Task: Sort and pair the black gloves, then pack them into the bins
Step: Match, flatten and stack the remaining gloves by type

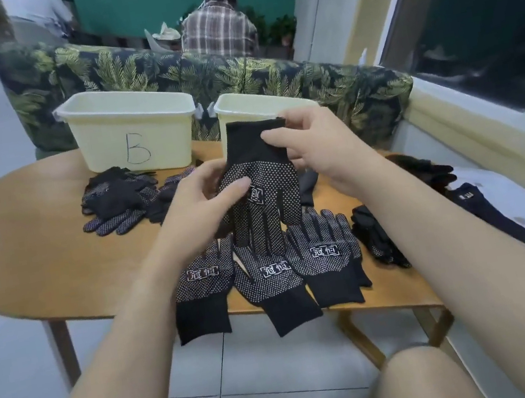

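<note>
Setting: a person sits at a wooden table (36, 243), seen from their own head, both bare forearms reaching forward.
Held glove: one black dotted glove (259, 178) hangs cuff-up, fingers down, above the table's middle, printed palm toward the viewer.
Left hand: the left hand (199, 202) has its fingers curled round the glove's left edge, with the thumb lying across the dotted palm.
Right hand: the right hand (307, 142) pinches the cuff near its top corner, fingers bent over the cloth.
Laid-out gloves: three gloves (267, 274) lie side by side at the near edge, dots up, cuffs hanging over toward the person.
Unsorted piles: a loose heap (118, 197) lies far left near the bin; another dark heap (378, 235) lies to the right.
Bins: a cream bin marked B (131, 130) stands at the far edge; a second bin (252, 106) stands beside it, partly hidden by the glove. What they contain cannot be seen.
Step in hand: probably checking which hand this glove fits, ahead of pairing.
Next move: likely laying it flat against a matching partner in the row, thumbs mirrored.
</note>
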Demonstrator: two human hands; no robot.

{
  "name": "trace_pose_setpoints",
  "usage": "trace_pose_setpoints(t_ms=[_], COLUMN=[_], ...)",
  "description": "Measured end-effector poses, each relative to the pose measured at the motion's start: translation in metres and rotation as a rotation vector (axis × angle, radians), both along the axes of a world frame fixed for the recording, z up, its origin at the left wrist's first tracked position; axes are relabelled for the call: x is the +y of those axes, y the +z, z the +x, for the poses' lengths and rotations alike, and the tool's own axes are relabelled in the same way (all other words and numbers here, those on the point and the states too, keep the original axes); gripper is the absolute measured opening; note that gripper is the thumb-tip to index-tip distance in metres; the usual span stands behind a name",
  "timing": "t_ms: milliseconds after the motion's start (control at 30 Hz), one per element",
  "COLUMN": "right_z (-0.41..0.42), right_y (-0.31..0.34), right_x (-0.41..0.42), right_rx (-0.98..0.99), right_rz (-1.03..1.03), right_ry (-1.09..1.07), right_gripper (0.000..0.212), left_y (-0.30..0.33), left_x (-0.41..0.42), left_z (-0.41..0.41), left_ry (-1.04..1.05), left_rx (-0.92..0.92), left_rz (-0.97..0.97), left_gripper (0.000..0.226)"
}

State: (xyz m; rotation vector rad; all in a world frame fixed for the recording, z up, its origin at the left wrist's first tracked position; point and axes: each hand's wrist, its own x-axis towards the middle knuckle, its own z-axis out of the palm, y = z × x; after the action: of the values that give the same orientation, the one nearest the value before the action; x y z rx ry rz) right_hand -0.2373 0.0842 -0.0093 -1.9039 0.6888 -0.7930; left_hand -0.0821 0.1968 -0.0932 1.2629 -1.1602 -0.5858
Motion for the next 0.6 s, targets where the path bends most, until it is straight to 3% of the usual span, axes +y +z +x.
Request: trace_pose_setpoints(t_ms=[167, 267, 367, 533, 600], right_z=[0.008, 0.014, 0.018, 0.010, 0.008], right_y=[-0.022, -0.033, -0.038, -0.046, -0.049], right_x=[-0.001, -0.003, -0.006, 0.000, 0.010], right_rx=[-0.090, -0.078, -0.082, -0.023, -0.046], right_rz=[0.115, 0.094, 0.043, -0.317, -0.363], right_ry=[0.108, 0.108, 0.084, -0.170, -0.174], right_gripper=[0.018, 0.020, 0.010, 0.009, 0.010], left_y=[-0.003, -0.007, -0.009, -0.009, -0.008], left_x=[0.009, 0.008, 0.006, -0.001, -0.004], left_z=[-0.006, -0.004, 0.001, 0.001, 0.000], left_ry=[-0.053, 0.021, 0.077, 0.190, 0.209], left_rx=[0.161, 0.210, 0.213, 0.320, 0.378], left_rz=[-0.036, -0.037, -0.044, -0.123, -0.167], left_gripper=[0.024, 0.019, 0.018, 0.015, 0.016])
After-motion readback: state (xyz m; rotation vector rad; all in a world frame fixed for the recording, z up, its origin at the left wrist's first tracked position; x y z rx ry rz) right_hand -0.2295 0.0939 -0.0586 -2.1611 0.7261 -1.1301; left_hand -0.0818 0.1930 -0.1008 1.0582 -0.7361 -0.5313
